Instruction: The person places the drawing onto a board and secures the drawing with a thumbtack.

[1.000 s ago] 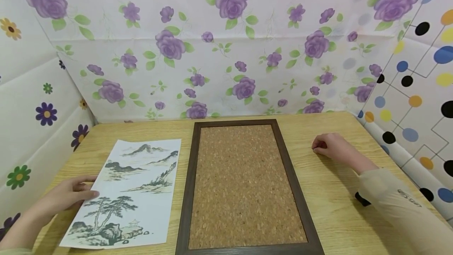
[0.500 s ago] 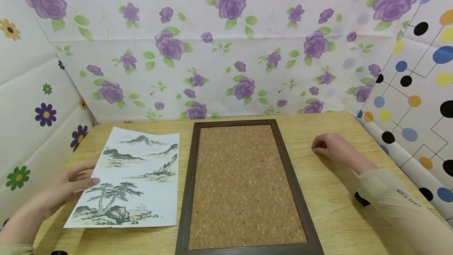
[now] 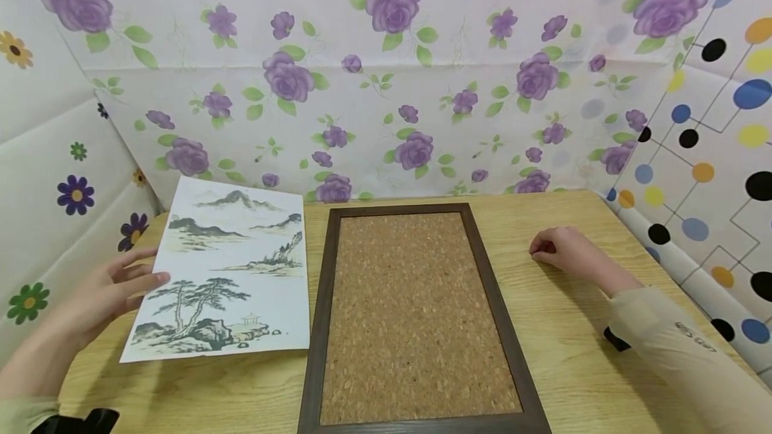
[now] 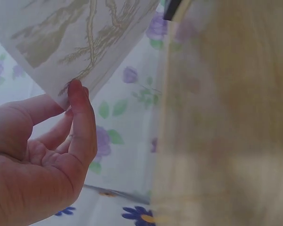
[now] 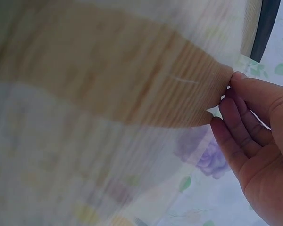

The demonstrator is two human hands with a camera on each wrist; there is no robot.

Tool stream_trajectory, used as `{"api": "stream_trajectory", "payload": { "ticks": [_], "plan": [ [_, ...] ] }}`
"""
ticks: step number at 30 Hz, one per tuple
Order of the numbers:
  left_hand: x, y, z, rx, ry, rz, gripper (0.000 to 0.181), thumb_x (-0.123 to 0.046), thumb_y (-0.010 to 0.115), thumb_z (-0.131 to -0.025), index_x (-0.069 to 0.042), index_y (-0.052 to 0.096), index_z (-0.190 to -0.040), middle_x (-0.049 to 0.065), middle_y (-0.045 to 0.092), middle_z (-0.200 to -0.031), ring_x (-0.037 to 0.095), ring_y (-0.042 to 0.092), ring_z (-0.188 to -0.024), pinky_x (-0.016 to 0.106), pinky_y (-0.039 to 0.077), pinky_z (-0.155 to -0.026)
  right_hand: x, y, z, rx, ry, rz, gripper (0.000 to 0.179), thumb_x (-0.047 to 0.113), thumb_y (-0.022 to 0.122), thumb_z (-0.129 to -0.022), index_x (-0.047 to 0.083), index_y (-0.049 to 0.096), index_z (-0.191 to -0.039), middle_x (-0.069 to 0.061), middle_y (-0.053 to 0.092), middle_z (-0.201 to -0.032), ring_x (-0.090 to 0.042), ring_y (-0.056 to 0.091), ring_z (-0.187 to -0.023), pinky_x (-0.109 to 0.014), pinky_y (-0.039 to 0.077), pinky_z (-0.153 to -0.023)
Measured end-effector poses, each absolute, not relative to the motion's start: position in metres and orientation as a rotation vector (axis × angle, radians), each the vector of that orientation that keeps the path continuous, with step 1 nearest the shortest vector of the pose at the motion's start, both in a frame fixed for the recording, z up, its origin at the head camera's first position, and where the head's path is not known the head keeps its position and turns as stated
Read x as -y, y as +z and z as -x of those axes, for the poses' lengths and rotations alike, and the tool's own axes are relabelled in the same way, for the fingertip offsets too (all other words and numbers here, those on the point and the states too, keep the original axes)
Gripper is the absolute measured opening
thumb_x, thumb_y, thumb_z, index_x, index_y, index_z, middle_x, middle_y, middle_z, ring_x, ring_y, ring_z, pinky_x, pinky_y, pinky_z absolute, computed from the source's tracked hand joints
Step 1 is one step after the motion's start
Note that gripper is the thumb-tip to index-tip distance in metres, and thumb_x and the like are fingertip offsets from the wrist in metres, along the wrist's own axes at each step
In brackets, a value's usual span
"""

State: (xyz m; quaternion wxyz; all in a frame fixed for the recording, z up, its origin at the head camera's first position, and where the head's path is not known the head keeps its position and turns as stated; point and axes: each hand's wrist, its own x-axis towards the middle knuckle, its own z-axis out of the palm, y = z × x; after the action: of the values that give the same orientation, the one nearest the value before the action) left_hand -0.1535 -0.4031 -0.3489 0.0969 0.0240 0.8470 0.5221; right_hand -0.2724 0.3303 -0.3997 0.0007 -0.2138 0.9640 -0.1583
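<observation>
My left hand (image 3: 99, 293) pinches the left edge of a white paper print of an ink landscape (image 3: 235, 246), with mountains, pines and a small pavilion. The sheet is tilted up off the table, its lower edge raised over a shadow. In the left wrist view, the thumb and a finger of the left hand (image 4: 47, 155) meet on the sheet's corner (image 4: 52, 52). My right hand (image 3: 563, 251) rests on the table, fingers loosely bent. In the right wrist view, the fingertips (image 5: 218, 123) touch the glossy surface; no held thing shows.
A dark-framed cork board (image 3: 416, 313) lies between the hands, close to the print's right edge. The wooden table (image 3: 525, 213) ends at a flowered cloth wall (image 3: 362, 106). A dotted cloth (image 3: 693, 193) borders the right side; another flowered cloth (image 3: 48, 153) stands left.
My left hand has lifted the print and moved it away toward the back wall; its top now overlaps the flowered cloth. The right hand and cork board have stayed put.
</observation>
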Motion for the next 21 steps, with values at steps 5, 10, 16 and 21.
{"api": "stream_trajectory", "payload": {
  "ticks": [5,10,16,21],
  "plan": [
    [0.391,-0.335,0.156,-2.513,1.607,-0.098,0.05,-0.013,0.054,-0.102,-0.031,0.034,-0.144,-0.029,0.062,-0.109,-0.009,0.061,-0.099,0.009,0.051,-0.079,-0.331,-0.401,0.273,-3.023,-0.501,0.681,0.005,0.007,0.073,-0.088,0.009,0.074,-0.091,-0.002,0.072,-0.085,-0.007,0.06,-0.072,-0.025,0.05,-0.063],
    [0.372,-0.33,0.16,-2.471,1.704,-0.121,0.049,-0.01,0.055,-0.101,-0.034,0.039,-0.14,-0.025,0.066,-0.107,-0.006,0.064,-0.097,0.01,0.051,-0.078,-0.333,-0.401,0.274,-3.014,-0.5,0.688,0.006,0.005,0.072,-0.088,0.01,0.074,-0.091,-0.002,0.072,-0.086,-0.008,0.062,-0.073,-0.026,0.052,-0.064],
    [0.346,-0.329,0.165,-2.518,1.648,-0.157,0.055,-0.015,0.056,-0.101,-0.021,0.032,-0.151,-0.026,0.063,-0.108,-0.008,0.061,-0.1,0.01,0.051,-0.081,-0.333,-0.401,0.275,-3.024,-0.486,0.712,0.009,0.003,0.071,-0.087,0.01,0.074,-0.091,-0.002,0.073,-0.086,-0.009,0.064,-0.075,-0.027,0.054,-0.065],
    [0.324,-0.328,0.17,-2.51,1.607,-0.148,0.07,-0.022,0.056,-0.102,-0.007,0.017,-0.158,-0.025,0.061,-0.107,-0.01,0.058,-0.102,0.011,0.051,-0.083,-0.334,-0.402,0.274,-3.033,-0.48,0.73,0.009,0.001,0.071,-0.087,0.01,0.074,-0.09,-0.002,0.073,-0.085,-0.01,0.065,-0.074,-0.028,0.055,-0.065]
  ]
}}
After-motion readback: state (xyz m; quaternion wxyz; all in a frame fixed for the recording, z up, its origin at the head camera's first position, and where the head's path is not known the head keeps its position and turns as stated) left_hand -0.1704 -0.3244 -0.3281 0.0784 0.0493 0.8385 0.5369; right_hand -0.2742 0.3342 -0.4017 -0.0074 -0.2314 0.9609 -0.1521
